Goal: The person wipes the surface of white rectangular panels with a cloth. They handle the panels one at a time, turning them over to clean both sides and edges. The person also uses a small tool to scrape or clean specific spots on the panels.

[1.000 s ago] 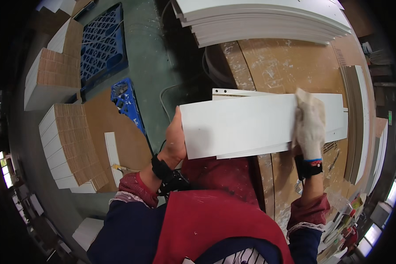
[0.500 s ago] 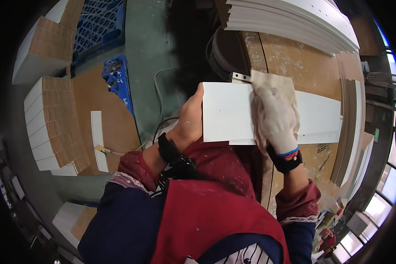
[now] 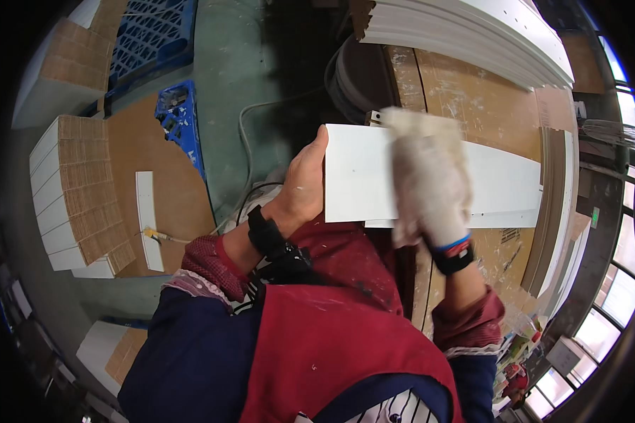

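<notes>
A white board point(image 3: 356, 173) lies lengthwise before me, its right part over the cardboard-covered bench and its left end sticking out past the bench edge. My bare left hand point(image 3: 305, 180) grips that left end, fingers out of sight underneath. On top of the board is my gloved right hand point(image 3: 434, 187), smeared by motion, with a beige cloth point(image 3: 420, 123) under its fingers. Along the board's near edge another white piece point(image 3: 381, 224) peeks out from below. A small metal piece with holes point(image 3: 374, 118) shows just behind the board.
Stacked white boards point(image 3: 466, 42) stand at the bench's far end, and long panels point(image 3: 552, 211) line its right side. A dark round bin point(image 3: 363, 77) is beside the bench. At left are board stacks point(image 3: 92, 190), a blue pallet point(image 3: 152, 42) and a hose point(image 3: 245, 141) on the floor.
My right hand and the cloth have slid slightly left along the board. My left hand keeps its hold on the end; the whole view has shifted a little.
</notes>
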Demonstrator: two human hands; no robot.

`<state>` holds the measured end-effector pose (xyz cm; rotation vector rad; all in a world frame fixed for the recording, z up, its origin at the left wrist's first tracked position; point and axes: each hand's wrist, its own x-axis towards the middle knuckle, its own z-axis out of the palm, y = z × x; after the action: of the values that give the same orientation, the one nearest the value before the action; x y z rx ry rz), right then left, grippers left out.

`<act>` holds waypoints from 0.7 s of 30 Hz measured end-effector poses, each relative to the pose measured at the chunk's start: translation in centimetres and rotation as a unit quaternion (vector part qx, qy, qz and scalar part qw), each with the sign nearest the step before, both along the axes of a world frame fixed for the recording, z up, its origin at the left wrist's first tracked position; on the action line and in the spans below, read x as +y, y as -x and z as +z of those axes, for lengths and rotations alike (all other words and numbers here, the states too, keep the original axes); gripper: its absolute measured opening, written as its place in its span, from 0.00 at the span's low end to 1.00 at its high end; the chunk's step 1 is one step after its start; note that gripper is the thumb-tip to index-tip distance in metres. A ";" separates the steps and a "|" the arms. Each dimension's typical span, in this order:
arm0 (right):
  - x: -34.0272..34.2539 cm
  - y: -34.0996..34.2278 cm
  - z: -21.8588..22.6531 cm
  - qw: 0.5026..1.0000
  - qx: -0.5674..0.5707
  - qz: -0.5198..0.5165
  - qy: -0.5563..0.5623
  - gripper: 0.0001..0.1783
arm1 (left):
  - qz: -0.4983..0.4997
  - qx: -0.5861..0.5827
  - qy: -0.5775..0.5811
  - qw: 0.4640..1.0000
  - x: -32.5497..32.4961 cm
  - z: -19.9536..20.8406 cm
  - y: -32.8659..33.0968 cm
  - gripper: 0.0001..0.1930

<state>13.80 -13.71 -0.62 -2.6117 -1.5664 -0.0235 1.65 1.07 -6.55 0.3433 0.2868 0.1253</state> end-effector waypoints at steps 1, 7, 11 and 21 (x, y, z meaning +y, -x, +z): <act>1.2 3.1 0.6 0.997 -0.009 0.073 0.001 0.14 | 0.005 0.010 0.006 1.000 0.0 0.1 0.1 0.27; 1.6 3.9 2.8 0.993 0.096 0.067 -0.012 0.16 | 0.003 0.040 -0.014 0.999 -0.1 -0.5 0.9 0.27; -2.9 -6.5 0.2 0.974 0.091 -0.206 -0.025 0.12 | 0.020 0.055 -0.066 0.996 -0.4 0.8 0.0 0.29; 1.4 7.8 3.7 0.918 0.250 0.244 0.189 0.15 | -0.022 0.088 -0.054 0.994 0.2 1.3 0.6 0.26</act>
<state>5.98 -12.33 3.10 -2.0947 -2.0879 0.9829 1.09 1.30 -5.22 0.4685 0.4471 0.0670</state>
